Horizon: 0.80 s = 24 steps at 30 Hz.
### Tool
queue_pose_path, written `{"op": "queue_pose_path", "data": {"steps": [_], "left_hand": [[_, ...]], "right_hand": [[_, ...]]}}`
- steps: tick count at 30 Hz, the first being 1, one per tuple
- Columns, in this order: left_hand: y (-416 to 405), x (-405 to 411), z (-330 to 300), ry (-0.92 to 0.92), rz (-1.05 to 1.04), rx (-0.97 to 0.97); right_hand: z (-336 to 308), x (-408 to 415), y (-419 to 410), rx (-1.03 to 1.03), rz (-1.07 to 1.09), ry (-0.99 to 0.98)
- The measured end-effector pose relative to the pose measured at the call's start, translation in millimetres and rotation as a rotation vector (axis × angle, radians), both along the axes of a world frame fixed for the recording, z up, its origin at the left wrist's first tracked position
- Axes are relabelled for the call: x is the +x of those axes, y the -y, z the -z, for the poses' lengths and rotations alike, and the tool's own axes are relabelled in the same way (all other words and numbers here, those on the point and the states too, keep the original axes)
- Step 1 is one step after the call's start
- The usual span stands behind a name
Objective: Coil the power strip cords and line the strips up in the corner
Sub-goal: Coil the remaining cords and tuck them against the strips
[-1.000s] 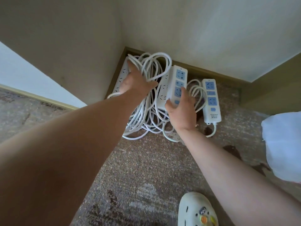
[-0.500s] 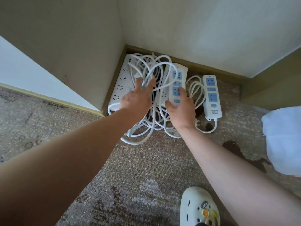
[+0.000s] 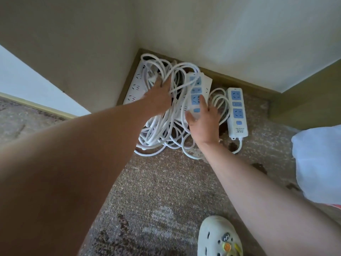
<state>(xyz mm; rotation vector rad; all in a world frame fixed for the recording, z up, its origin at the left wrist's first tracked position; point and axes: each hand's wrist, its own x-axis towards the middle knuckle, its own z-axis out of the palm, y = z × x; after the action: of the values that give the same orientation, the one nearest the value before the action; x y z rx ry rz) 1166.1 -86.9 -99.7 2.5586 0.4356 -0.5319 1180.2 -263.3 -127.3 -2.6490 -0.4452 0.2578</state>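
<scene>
White cords [image 3: 162,126] lie in a loose heap in the far corner of the brown carpet [image 3: 166,191]. Our left hand [image 3: 158,97] reaches into the loops, its fingers buried among them; we cannot tell whether they grip. Our right hand [image 3: 203,119] holds the near end of a blue-socketed power strip [image 3: 196,89], thumb and forefinger around it. Another strip [image 3: 237,111] lies flat to the right, a wider white one [image 3: 136,85] against the left wall.
</scene>
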Motion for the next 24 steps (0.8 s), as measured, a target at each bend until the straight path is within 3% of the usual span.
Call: {"op": "queue_pose_path", "data": {"steps": [5,10,24], "left_hand": [[8,-35,-24,0.164,-0.187,-0.159],[28,-98,-18,0.106,0.169,0.215],[47,-41,41,0.002,0.139,0.368]], "right_hand": [[8,-14,0,0.110,0.056,-0.102],[11,-12,10,0.234,0.082,-0.156],[13,7,27,0.055,-0.190,-0.005]]}}
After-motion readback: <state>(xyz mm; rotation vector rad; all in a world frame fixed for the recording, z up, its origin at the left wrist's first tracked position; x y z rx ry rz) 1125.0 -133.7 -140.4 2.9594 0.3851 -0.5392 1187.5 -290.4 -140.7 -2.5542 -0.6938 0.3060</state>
